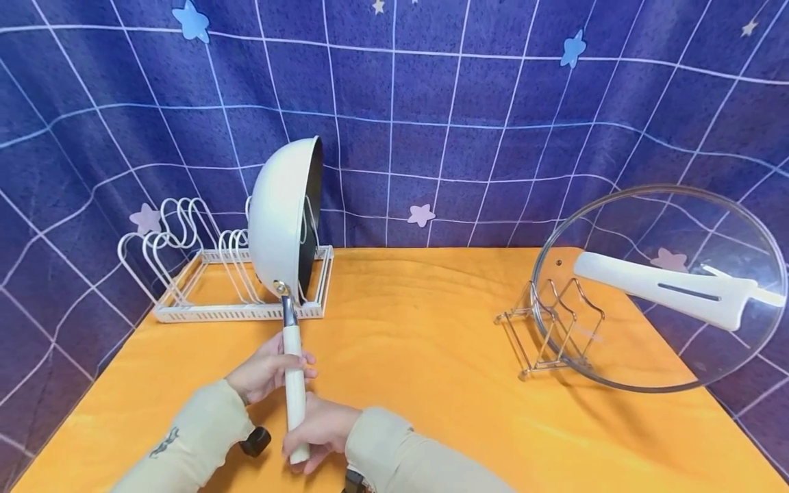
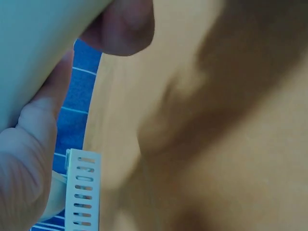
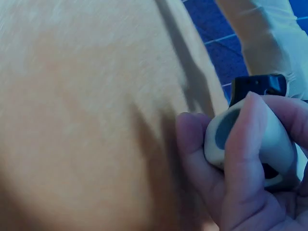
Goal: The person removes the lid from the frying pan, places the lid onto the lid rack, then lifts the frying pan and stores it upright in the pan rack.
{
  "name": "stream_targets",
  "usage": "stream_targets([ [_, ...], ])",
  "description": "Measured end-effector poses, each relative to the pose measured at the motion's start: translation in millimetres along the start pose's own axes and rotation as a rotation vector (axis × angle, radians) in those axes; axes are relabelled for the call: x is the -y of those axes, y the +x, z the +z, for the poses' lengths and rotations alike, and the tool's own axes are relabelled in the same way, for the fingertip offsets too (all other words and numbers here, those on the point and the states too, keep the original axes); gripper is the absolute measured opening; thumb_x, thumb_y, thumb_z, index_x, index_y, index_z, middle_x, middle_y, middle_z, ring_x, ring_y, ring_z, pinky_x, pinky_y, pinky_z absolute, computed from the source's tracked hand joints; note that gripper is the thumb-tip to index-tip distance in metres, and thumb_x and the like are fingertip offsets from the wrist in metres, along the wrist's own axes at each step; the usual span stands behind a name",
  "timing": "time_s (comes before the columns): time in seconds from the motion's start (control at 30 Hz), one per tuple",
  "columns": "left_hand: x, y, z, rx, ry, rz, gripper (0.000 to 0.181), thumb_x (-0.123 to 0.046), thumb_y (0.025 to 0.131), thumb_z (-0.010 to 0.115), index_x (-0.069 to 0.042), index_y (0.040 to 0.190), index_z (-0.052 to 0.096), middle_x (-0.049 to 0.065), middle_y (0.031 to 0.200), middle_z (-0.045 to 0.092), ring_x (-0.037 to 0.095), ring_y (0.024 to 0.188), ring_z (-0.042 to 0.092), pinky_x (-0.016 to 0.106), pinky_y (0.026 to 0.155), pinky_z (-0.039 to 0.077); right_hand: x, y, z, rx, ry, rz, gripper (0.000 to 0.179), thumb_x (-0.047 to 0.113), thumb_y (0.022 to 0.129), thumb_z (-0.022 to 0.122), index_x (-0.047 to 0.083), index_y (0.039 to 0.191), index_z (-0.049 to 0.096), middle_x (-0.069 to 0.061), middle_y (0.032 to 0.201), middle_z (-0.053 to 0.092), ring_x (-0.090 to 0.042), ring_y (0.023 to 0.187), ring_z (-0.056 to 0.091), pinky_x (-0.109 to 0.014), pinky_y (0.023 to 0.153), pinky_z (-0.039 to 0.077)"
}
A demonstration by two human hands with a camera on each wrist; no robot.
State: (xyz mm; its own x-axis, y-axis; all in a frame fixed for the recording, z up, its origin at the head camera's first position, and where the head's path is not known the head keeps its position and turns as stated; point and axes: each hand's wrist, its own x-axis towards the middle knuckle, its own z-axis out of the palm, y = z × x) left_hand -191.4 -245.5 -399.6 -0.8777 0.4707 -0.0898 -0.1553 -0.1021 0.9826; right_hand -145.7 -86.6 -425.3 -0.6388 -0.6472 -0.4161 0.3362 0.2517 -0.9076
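Observation:
A white wok (image 1: 280,212) with a dark inside stands on edge in the white wire rack (image 1: 240,313), its opening facing right. Its long white handle (image 1: 294,383) points toward me. Around the handle's upper part, my left hand (image 1: 268,366) grips with the thumb across it. My right hand (image 1: 320,428) holds the handle's end, the fingers wrapped below it. In the right wrist view, the right-hand fingers (image 3: 245,154) curl round the rounded handle end. The left wrist view has the left hand (image 2: 29,163) against the pale handle, close to the rack's slotted edge.
On the right, a large glass lid (image 1: 653,363) with a white handle leans in a small metal wire rack (image 1: 548,329). Both racks stand on the orange tabletop (image 1: 425,329). A blue gridded curtain (image 1: 419,89) with stars hangs behind. Curved white wires rise left of the wok.

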Motion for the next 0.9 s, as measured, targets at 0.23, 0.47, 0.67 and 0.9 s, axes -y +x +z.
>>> stream_targets([
  [0.23,3.6,-0.9,-1.3,-0.022,0.029,-0.005,0.047,0.005,0.087,0.047,0.000,0.121,0.016,0.008,0.093,0.058,0.018,0.082,0.068,0.040,0.083,0.056,-4.3,-0.5,3.7,-0.067,-0.066,-0.022,0.033,-0.009,0.073,0.068,0.006,0.093,0.045,-0.011,0.061,0.059,-0.016,0.045,0.055,-0.022,0.036,0.046],
  [0.47,2.1,-2.5,-4.9,-0.019,0.037,0.010,0.047,0.005,0.089,0.046,-0.001,0.122,0.015,0.008,0.096,0.057,0.018,0.085,0.067,0.040,0.085,0.055,-1.3,-7.2,1.0,-0.029,-0.092,-0.014,0.024,0.002,0.077,0.071,0.009,0.088,0.051,-0.007,0.060,0.060,-0.014,0.043,0.052,-0.023,0.038,0.047],
  [0.67,0.3,-3.9,-4.8,-0.031,0.055,0.000,0.044,0.002,0.090,0.047,-0.001,0.121,0.016,0.007,0.097,0.058,0.018,0.087,0.067,0.041,0.087,0.054,-2.6,-5.8,1.5,-0.088,-0.103,-0.045,0.026,0.002,0.075,0.074,0.009,0.087,0.052,-0.008,0.063,0.060,-0.014,0.043,0.053,-0.026,0.040,0.050],
  [0.9,-2.0,-5.4,-1.0,-0.068,0.085,-0.021,0.052,0.001,0.090,0.048,0.006,0.126,0.011,0.009,0.099,0.059,0.017,0.088,0.067,0.041,0.089,0.053,-0.9,-10.8,0.5,-0.142,-0.157,-0.080,0.030,0.005,0.074,0.076,0.010,0.093,0.053,-0.005,0.073,0.060,-0.016,0.051,0.055,-0.030,0.048,0.053],
])
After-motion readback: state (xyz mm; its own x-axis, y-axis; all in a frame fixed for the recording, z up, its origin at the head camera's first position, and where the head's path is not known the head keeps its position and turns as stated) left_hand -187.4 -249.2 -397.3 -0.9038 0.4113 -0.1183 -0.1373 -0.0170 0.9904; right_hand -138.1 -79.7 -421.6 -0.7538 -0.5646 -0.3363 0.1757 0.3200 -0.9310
